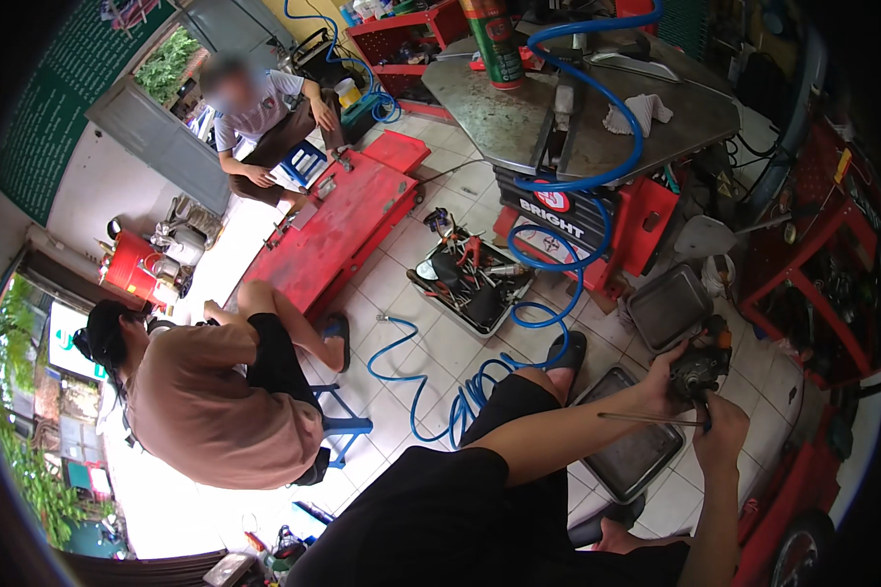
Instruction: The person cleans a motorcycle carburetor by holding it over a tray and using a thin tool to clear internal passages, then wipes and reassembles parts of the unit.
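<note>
In my left hand is a dark, greasy-looking machine part with an orange patch on its upper end. Fingers wrap its near side, so part of its shape is hidden. My right hand, just below it, grips a tool with a long thin shaft. The shaft points left across the front of me; its grip end is mostly covered by my fingers, and its exact kind is unclear. Under both hands lies a shallow metal tray on the tiles. A second tray sits just beyond the machine part.
A bin of hand tools stands ahead, beside a coiled blue air hose. Left are a seated person and a red lift platform; another person sits beyond. A metal worktable and red shelving flank the far right.
</note>
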The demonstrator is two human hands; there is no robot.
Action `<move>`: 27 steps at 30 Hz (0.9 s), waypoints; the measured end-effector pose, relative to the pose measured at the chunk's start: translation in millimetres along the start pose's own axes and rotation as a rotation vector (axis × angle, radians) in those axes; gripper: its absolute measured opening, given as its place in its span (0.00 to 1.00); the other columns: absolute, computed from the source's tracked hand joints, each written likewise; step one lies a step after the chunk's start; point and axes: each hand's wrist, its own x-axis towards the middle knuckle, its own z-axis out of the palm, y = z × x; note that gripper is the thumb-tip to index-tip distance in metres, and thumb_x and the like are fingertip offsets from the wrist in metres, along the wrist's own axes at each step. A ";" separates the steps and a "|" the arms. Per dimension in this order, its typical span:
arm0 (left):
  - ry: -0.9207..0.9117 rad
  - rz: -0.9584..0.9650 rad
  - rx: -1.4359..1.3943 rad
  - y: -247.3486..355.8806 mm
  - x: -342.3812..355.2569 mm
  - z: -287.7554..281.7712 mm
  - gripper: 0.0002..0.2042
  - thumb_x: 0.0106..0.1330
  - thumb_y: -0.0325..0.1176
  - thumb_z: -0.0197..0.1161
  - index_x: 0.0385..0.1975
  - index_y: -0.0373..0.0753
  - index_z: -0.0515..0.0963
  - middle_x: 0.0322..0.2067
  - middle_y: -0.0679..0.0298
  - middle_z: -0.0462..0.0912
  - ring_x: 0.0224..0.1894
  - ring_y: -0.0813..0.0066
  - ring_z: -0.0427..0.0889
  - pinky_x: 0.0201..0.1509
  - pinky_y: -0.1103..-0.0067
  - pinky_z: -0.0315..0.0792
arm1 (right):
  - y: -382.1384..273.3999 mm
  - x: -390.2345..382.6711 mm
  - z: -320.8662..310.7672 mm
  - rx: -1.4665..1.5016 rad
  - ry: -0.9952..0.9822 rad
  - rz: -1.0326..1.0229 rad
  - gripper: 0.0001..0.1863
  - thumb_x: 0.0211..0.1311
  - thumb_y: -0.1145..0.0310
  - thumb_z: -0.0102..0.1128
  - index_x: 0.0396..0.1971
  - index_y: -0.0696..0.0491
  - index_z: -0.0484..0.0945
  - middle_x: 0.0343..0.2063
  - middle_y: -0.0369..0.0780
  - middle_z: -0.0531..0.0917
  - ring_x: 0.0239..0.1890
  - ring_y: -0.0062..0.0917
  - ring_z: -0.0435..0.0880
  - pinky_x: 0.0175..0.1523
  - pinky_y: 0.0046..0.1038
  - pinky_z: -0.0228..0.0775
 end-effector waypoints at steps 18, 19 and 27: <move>-0.009 -0.022 0.028 0.8 -0.1 -4.5 0.26 0.68 0.60 0.51 0.52 0.44 0.74 0.38 0.58 0.83 0.43 0.59 0.82 0.48 0.65 0.72 | -5.9 1.5 -2.4 -0.021 -0.012 0.005 0.19 0.41 0.76 0.71 0.37 0.57 0.79 0.27 0.44 0.82 0.29 0.42 0.82 0.35 0.39 0.72; -0.008 -0.028 0.024 0.7 0.8 -4.9 0.26 0.68 0.61 0.51 0.51 0.44 0.75 0.38 0.59 0.83 0.43 0.60 0.82 0.49 0.65 0.72 | -5.8 2.1 -2.9 -0.028 -0.020 -0.006 0.19 0.41 0.76 0.71 0.37 0.57 0.79 0.27 0.45 0.82 0.29 0.42 0.82 0.35 0.40 0.72; 0.101 -0.045 -0.008 3.3 -4.4 4.8 0.26 0.68 0.60 0.51 0.50 0.43 0.76 0.37 0.60 0.83 0.42 0.61 0.83 0.48 0.65 0.73 | -5.4 3.3 -5.4 0.013 -0.059 0.105 0.18 0.42 0.75 0.71 0.37 0.58 0.79 0.27 0.46 0.82 0.29 0.42 0.82 0.35 0.39 0.72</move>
